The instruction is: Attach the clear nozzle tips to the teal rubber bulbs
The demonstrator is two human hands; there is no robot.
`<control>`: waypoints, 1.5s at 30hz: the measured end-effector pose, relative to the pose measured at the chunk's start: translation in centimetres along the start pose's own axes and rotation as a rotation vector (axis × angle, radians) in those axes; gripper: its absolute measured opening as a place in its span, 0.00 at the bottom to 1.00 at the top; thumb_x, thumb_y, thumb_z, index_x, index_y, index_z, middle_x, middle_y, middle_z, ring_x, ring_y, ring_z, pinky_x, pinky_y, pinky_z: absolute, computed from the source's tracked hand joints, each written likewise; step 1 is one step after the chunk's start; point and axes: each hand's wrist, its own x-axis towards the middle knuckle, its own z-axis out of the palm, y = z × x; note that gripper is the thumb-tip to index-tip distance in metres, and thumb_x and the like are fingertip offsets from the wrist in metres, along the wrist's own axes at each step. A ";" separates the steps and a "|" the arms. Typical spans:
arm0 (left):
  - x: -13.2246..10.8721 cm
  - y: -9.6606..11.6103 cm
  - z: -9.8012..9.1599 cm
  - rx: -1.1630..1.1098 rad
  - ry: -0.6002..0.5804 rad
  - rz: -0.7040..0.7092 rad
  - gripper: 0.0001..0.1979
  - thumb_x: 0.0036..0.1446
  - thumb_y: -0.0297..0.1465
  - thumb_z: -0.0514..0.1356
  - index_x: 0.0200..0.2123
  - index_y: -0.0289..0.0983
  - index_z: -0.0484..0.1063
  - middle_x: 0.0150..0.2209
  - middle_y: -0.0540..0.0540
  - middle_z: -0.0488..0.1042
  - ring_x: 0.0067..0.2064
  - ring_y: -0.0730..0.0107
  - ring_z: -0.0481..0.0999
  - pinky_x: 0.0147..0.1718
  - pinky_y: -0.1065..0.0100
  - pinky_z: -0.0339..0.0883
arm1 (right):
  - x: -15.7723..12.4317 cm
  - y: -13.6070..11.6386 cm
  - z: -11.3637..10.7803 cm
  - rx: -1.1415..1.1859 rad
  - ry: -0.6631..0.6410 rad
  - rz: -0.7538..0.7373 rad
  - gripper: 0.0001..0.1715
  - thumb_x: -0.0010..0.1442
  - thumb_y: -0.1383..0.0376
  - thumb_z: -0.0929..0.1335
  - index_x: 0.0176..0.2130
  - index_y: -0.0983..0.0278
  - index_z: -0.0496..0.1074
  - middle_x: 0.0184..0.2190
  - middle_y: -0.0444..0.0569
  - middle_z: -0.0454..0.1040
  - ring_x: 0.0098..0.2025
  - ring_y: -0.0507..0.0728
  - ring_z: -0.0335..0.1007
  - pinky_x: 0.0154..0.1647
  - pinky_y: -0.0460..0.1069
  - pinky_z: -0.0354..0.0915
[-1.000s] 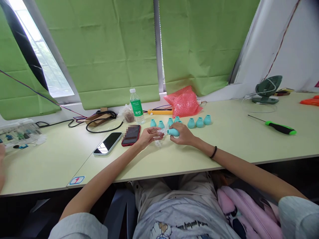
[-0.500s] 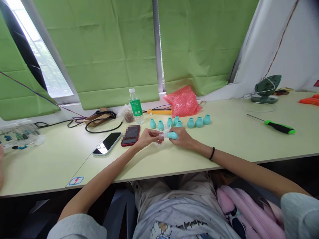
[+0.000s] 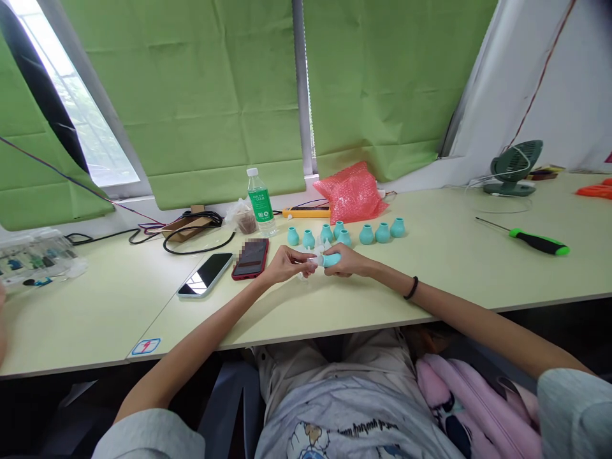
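My right hand (image 3: 348, 260) is closed around a turquoise rubber bulb (image 3: 331, 260), its narrow end facing left. My left hand (image 3: 292, 264) pinches a small clear plastic piece (image 3: 314, 259) that meets the mouth of the bulb; how far one sits inside the other is hidden by my fingers. Just behind my hands several more turquoise bulbs (image 3: 366, 234) stand upright on the table, open necks up. Some clear plastic pieces (image 3: 324, 245) lie among the nearest bulbs, partly covered by my hands.
Left of my hands lie a red-cased phone (image 3: 250, 259) and a white-edged phone (image 3: 205, 275). Behind stand a water bottle (image 3: 261, 204) and red bubble wrap (image 3: 354, 194). A screwdriver (image 3: 535, 241) and a green fan (image 3: 515, 169) are to the right. Another person's hand shows at the left edge.
My right hand has turned and wrapped further over the bulb, covering its round end. My left hand has shifted slightly right with the clear piece.
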 end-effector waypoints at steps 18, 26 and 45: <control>0.3 0.7 -1.4 0.184 0.205 0.158 0.19 0.44 0.36 0.57 0.38 0.31 0.71 0.28 0.44 0.73 0.26 0.72 0.68 0.25 0.72 0.63 | 0.3 -0.6 1.2 0.372 0.011 -0.100 0.14 0.43 0.58 0.67 0.27 0.66 0.63 0.16 0.39 0.61 0.12 0.44 0.52 0.10 0.41 0.45; 1.0 -2.5 -4.0 0.828 0.174 0.184 0.10 0.43 0.28 0.56 0.32 0.36 0.73 0.28 0.45 0.70 0.28 0.70 0.65 0.29 0.70 0.58 | 1.1 0.7 0.2 0.338 0.263 -0.178 0.16 0.45 0.57 0.66 0.26 0.68 0.65 0.20 0.45 0.66 0.16 0.47 0.59 0.14 0.43 0.54; 2.6 -3.4 0.4 1.321 0.210 0.082 0.11 0.47 0.34 0.55 0.36 0.41 0.69 0.42 0.43 0.59 0.43 0.55 0.54 0.33 0.60 0.54 | 1.4 1.5 0.6 0.172 0.385 -0.277 0.16 0.43 0.57 0.67 0.20 0.68 0.64 0.16 0.42 0.63 0.14 0.46 0.57 0.14 0.43 0.54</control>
